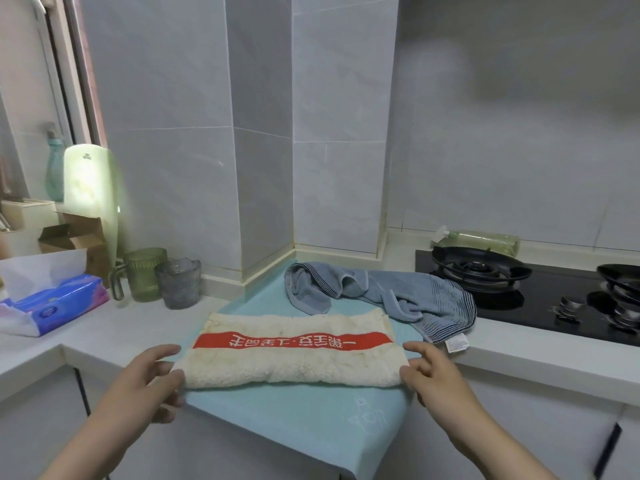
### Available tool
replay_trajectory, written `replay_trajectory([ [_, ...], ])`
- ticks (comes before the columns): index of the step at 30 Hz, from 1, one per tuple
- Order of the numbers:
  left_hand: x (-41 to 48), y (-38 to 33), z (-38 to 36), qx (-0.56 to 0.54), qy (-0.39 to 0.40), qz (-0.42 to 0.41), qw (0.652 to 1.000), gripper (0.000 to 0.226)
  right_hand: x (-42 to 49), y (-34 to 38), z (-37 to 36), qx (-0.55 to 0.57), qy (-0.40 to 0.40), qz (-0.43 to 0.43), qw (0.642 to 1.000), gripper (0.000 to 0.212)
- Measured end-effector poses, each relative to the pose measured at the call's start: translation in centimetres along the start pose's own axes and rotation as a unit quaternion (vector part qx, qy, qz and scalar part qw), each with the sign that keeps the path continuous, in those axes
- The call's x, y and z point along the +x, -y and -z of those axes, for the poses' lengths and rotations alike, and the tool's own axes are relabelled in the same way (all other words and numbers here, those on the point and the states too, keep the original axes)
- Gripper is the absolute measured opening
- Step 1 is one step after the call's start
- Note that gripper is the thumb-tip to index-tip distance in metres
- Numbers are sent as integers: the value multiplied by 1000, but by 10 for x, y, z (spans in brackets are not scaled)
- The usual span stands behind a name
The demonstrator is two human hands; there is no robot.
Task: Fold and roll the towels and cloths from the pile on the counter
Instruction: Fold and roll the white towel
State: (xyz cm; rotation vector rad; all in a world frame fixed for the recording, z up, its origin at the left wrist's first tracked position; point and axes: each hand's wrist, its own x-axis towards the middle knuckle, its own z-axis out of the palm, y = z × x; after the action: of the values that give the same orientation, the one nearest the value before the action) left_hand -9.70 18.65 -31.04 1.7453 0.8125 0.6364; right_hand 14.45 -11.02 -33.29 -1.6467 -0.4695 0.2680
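A cream towel point(294, 365) with a red printed band lies folded flat on a light blue cloth point(294, 420) that drapes over the counter's front edge. My left hand point(152, 379) holds the towel's near left end, thumb on top and fingers curled at the edge. My right hand point(429, 372) pinches the near right end in the same way. Behind the towel a grey-blue towel point(381, 296) lies crumpled, its striped end with a white label hanging toward the right.
A green glass mug point(143, 278) and a grey glass cup point(178, 287) stand at the left by the tiled pillar. A tissue pack point(59, 306) lies further left. A black gas hob point(526, 296) with pan supports fills the right; a bottle point(481, 240) lies behind it.
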Motion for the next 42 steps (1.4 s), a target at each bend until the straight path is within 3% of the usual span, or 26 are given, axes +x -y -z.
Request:
replay_trajectory([
  [6,6,0,-17,-76,-24,45,996,14,-8,1,-7,76,1,-36,996,25],
  [12,10,1,-20,-103,-106,62,987,7,1,1,-9,71,-106,-47,991,5],
  [19,10,5,-27,-100,-138,100,980,12,6,-11,-17,83,-133,-107,982,17],
  [22,13,1,-26,-89,-122,124,981,21,9,-6,-17,48,-119,-133,983,21],
  [26,17,-10,-18,-85,-73,146,983,6,15,2,-14,22,-81,-170,982,14],
  [30,30,-21,-7,-49,-17,171,984,19,24,12,-14,32,-62,-195,978,13],
  [34,41,-31,1,4,50,200,978,25,31,18,-11,12,-42,-220,975,25],
  [37,44,-37,0,-14,90,216,972,31,34,18,-8,-51,-35,-219,974,15],
  [39,48,-39,-4,-19,89,204,975,34,35,19,-9,-112,-32,-213,970,12],
  [42,55,-41,-15,16,71,151,986,34,39,27,-13,-139,-26,-189,972,26],
])
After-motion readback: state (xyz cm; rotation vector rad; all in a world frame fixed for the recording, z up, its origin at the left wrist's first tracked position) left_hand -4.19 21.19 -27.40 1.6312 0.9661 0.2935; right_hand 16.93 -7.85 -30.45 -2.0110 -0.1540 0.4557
